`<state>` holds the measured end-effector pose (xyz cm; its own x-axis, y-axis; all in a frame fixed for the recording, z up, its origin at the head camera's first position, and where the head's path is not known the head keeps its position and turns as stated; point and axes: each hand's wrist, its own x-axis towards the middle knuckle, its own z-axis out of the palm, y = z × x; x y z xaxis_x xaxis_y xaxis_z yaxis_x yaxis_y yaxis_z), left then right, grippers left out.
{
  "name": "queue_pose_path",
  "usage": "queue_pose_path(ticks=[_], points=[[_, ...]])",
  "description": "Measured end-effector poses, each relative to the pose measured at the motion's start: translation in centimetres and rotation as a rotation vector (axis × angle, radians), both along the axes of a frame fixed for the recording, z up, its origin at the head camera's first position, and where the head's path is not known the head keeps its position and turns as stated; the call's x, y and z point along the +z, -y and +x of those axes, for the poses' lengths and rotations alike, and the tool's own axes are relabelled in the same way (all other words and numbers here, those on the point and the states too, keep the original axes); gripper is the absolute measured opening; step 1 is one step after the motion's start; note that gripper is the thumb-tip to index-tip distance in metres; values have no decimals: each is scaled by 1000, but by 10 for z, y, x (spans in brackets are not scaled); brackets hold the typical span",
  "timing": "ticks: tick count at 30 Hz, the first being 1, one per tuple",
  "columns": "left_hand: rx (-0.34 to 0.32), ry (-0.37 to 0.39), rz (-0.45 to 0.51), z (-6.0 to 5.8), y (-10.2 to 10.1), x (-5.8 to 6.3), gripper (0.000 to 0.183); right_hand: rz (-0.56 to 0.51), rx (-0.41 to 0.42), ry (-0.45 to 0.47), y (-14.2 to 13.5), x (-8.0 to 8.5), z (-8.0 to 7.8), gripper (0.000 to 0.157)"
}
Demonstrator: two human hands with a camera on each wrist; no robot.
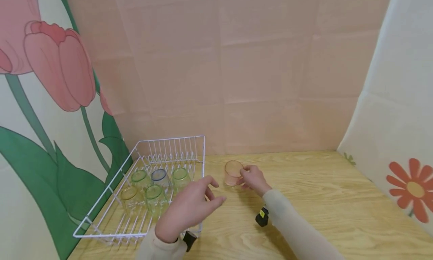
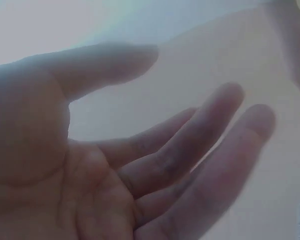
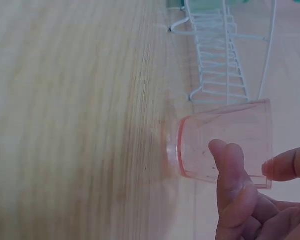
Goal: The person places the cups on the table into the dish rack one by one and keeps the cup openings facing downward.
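Note:
A transparent pink-orange cup (image 1: pixel 232 175) is pinched at its side by my right hand (image 1: pixel 254 180). In the right wrist view the cup (image 3: pixel 219 135) has its base toward the wooden tabletop; whether it touches the wood I cannot tell. The thumb and fingers of the right hand (image 3: pixel 249 205) lie on either side of the cup's wall. My left hand (image 1: pixel 189 205) hovers by the right side of a white wire dish rack (image 1: pixel 204 154), fingers loosely bent, nothing between them. The left wrist view shows the palm of the left hand (image 2: pixel 90 185) bare.
Inside the rack stand several glasses: green ones, among them a green glass (image 1: pixel 180 176), a blue-rimmed glass (image 1: pixel 160 177) and a yellowish glass (image 1: pixel 131 199). The wooden table (image 1: pixel 324 199) stretches right. A pink cloth backdrop (image 1: pixel 264 72) rises behind, with a flower-printed cloth (image 1: pixel 61 147) at left.

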<state>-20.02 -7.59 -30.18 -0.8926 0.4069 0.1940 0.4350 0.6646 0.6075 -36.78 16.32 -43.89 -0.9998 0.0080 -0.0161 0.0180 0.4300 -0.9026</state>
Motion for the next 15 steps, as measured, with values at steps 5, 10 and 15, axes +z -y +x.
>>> queue_pose_path(ticks=[5, 10, 15], points=[[-12, 80, 190, -17, 1, -7, 26, 29, 25, -11, -8, 5, 17, 48], [32, 111, 260, -27, 2, -15, 25, 59, 50, -32, -10, 23, 38, 43], [63, 128, 255, -30, 0, -18, 28, 71, 72, -45, -9, 44, 58, 41]])
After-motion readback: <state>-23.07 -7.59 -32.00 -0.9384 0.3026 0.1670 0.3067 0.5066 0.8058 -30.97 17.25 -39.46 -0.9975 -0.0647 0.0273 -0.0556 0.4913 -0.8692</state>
